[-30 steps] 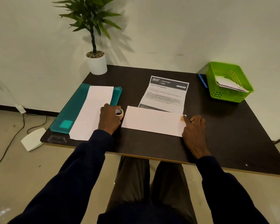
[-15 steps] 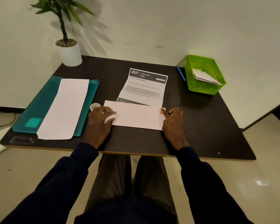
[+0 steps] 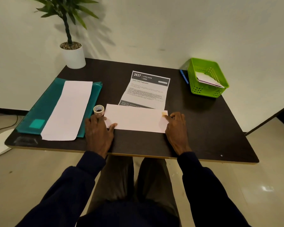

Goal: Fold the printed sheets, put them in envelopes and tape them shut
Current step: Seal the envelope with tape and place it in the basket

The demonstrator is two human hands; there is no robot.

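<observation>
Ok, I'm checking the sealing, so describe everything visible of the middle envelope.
The envelope is plain white paper, long, lying flat near the table's front edge and overlapping the sheet's near end. A yellowish tape piece sits at its right end, at the right hand's index fingertip. The left hand's thumb rests on its left corner.

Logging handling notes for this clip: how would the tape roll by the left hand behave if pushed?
The tape roll looks small, so probably light and easily slid. Its hole faces up, so it likely skids on the smooth-looking table rather than rolls.
</observation>
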